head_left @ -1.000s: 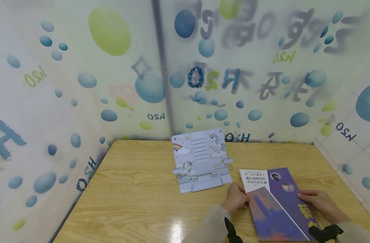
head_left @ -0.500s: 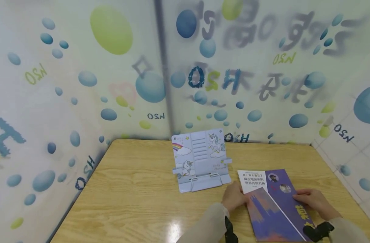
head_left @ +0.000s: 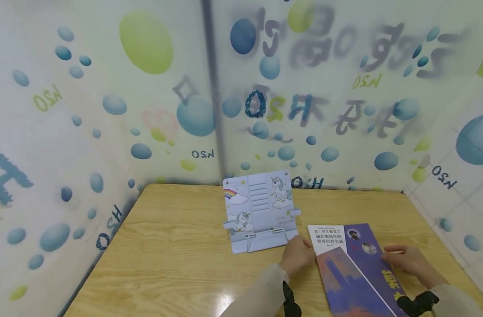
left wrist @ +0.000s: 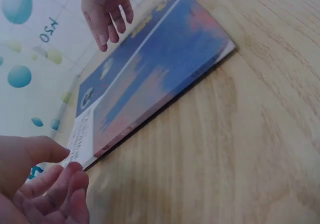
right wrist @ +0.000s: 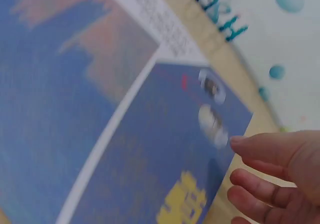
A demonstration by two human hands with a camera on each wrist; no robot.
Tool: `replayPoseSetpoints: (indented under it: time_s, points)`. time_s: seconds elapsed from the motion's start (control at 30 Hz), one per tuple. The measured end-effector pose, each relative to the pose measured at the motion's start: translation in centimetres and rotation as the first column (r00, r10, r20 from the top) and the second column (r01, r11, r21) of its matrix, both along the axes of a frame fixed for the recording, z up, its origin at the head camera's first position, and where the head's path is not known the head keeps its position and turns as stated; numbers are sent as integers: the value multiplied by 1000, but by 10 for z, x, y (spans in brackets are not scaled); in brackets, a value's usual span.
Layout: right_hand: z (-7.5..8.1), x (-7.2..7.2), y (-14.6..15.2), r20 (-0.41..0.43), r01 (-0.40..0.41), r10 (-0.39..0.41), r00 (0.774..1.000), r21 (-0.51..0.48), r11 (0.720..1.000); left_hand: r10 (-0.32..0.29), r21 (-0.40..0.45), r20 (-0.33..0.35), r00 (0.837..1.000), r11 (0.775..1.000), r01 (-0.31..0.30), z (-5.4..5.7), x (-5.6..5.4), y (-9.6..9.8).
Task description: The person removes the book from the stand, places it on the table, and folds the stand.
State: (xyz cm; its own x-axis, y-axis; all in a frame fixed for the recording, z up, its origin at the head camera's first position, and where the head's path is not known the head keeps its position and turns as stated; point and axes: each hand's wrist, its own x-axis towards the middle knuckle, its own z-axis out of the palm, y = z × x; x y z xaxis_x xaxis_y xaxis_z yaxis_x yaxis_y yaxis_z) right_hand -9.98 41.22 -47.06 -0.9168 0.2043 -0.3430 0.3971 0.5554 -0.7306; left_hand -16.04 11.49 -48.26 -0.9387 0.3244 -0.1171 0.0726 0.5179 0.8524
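A purple-blue book (head_left: 354,281) with a white title corner lies flat on the table, front cover up. Beside its left edge is my left hand (head_left: 298,256), fingers loosely bent; in the left wrist view a small gap shows between thumb and fingertips near the book's white corner. At the opposite edge hovers my right hand (head_left: 411,262). Seen from the right wrist, its thumb (right wrist: 262,146) lies close to the cover's edge and the other fingers are spread apart with nothing held. A white book stand (head_left: 261,211) with unicorn pictures stands upright behind my left hand.
The wooden table (head_left: 166,246) extends to the left of the stand. Bubble-patterned wall sheets (head_left: 325,110) enclose it at the back and both sides. Black straps (head_left: 291,299) go round both sleeves.
My left hand has moved left, off the book's edge and nearer the stand. The fingers of my right hand have loosened from the right edge. The book stays on the table.
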Motion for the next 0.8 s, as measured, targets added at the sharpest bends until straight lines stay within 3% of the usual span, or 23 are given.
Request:
replayPoseSetpoints:
  time_s: [0.13, 0.23, 0.5, 0.67, 0.8]
  points:
    - [12, -5, -13, -36, -71, 71, 997, 22, 997, -14, 132, 75, 997, 991, 4, 6, -5, -4]
    - [23, -12, -29, -39, -118, 119, 992, 14, 993, -36, 176, 90, 995, 984, 20, 14, -8, -10]
    - [48, -29, -78, -154, -239, 237, 959, 6, 971, -82, 217, 54, 995, 974, 69, 40, -25, -42]
    - [54, -47, -103, -211, -294, 291, 933, 16, 956, -48, 187, 4, 999, 981, 46, 53, -40, -72]
    - [56, -61, -119, -221, -312, 305, 926, 3, 950, -24, 171, 6, 1000, 985, 22, 63, -44, -93]
